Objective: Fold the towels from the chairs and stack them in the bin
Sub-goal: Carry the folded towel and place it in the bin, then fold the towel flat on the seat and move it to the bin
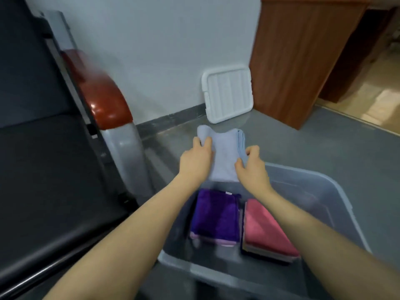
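**Folded towel held over bin**

Left hand point(195, 161) and right hand point(252, 167) each curl their fingers round a side of the pale blue towel point(223, 152), above the bin's point(346, 204) far end. Fingertips hidden beneath the cloth. Below lie a purple stack point(214, 217) and a pink stack point(266, 228); lower layers indistinct.

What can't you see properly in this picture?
- Head view: how many towels lie under the purple towel and pink towel; the top ones cover them.
- The bin's near corner; the arms hide it.
- The chair; the left edge cuts it off.
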Demonstrator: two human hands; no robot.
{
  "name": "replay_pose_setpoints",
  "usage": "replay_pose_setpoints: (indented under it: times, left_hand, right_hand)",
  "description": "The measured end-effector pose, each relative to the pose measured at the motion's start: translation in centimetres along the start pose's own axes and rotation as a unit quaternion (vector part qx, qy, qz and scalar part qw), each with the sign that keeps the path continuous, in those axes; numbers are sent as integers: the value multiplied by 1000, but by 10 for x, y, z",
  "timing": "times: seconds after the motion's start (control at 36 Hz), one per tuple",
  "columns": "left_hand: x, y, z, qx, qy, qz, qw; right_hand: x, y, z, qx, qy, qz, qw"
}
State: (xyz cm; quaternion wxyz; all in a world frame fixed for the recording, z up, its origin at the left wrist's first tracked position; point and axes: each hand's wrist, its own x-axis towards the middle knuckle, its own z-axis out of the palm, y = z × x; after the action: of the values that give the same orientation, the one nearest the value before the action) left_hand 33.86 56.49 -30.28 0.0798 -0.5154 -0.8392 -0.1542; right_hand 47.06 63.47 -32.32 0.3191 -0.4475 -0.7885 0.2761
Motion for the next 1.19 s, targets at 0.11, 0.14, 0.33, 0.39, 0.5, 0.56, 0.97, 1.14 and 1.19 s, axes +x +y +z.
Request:
replay_pose_setpoints:
  times: [0.11,0.14,0.33,0.39,0.5,0.56,0.97,1.14,1.19]
  left_hand:
    - [2,4,59,17,-101,-12,995]
    - [1,3,74,15,-124,-19,992]
    - [-11,-7,150,29,-234,-34,971]
    - [-14,-8,167,31,-248,-40,967]
    - [-27,-11,195,46,-291,-55,954]
    - [-35,-12,207,61,-324,-53,943]
    - [-49,-14,210,66,-354,22,933]
    - [-39,-8,167,20,-320,8,947]
    - [-35,-6,146,0,-298,8,955]
  right_hand:
    - [3,53,22,41,-69,54,995]
    - [3,66,28,43,-87,61,993]
    - [-8,138,76,11,-202,15,979]
    - [-13,150,86,10,-220,41,975]
    - [-22,171,100,-47,-321,90,942]
    - [-28,178,105,-81,-382,109,914]
    - [-33,171,107,-325,-333,15,885]
    - [-24,141,88,-267,-271,34,924]
    - [-21,126,78,-259,-260,36,930]
